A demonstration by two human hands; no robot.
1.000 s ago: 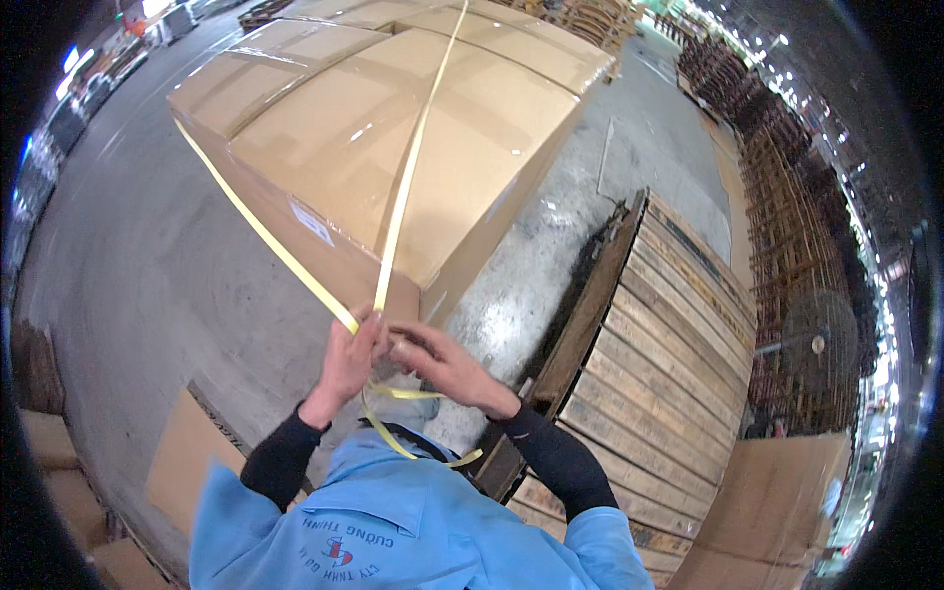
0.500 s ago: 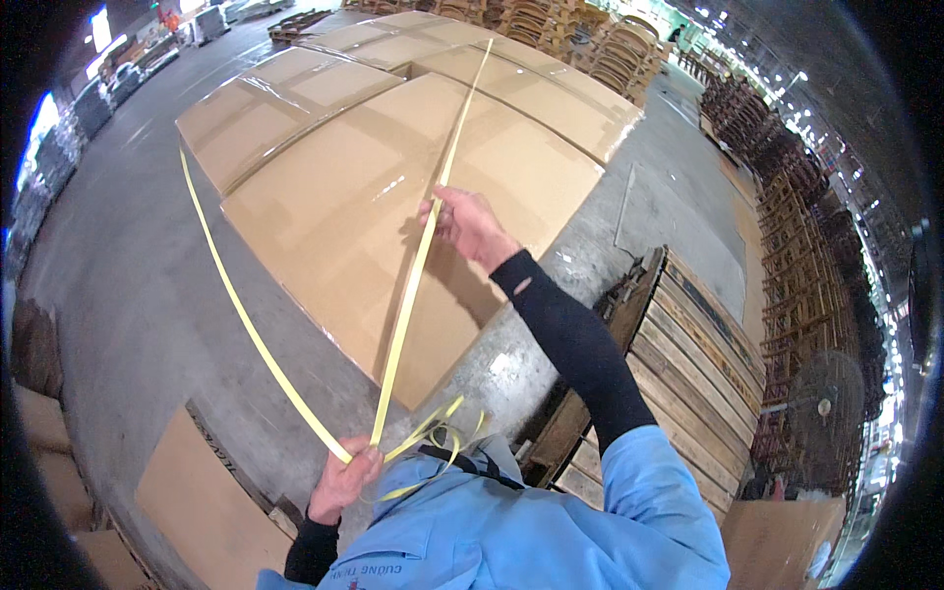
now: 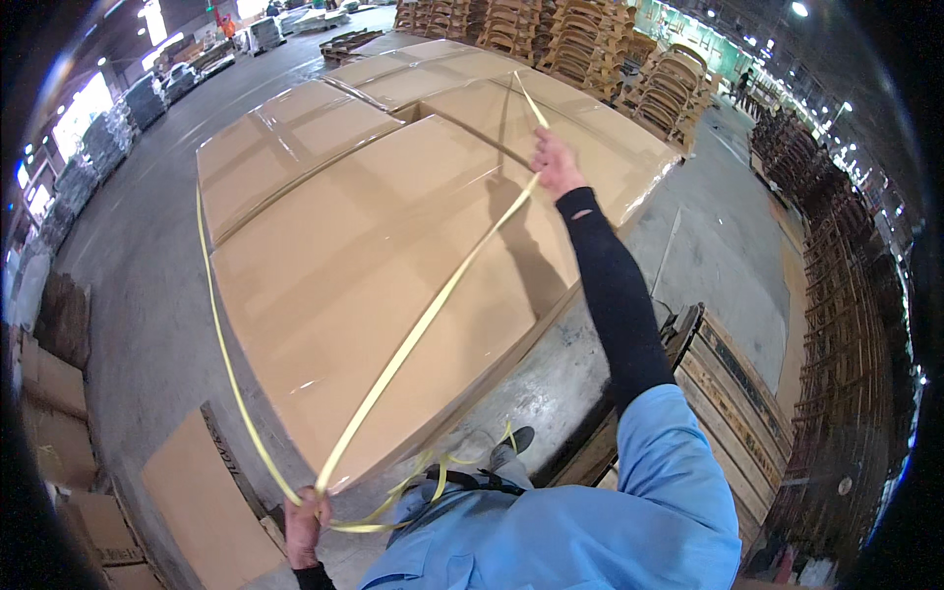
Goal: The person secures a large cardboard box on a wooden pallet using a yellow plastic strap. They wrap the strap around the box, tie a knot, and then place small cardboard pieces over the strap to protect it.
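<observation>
A yellow strap (image 3: 425, 317) runs from my left hand up to my right hand and on over the top of several large brown cartons (image 3: 344, 246), which stand packed together. My right hand (image 3: 557, 162) is closed round the strap, raised above the cartons with the arm stretched out. Low at the near left corner of the cartons, my left hand (image 3: 307, 519) pinches the strap. A second length of it goes from there along the cartons' left side. Loose curls of the strap's end hang by my waist.
Wooden pallets (image 3: 733, 403) lie at the right on the concrete floor (image 3: 138, 285). A flat cardboard sheet (image 3: 211, 501) lies at the lower left. Stacks of curved wooden parts (image 3: 580, 49) stand behind the cartons, and tall wooden stacks (image 3: 846, 324) line the far right.
My right hand has moved up and to the right, farther over the cartons, with the strap. My left hand has shifted down and left, still holding it. The view has shifted too.
</observation>
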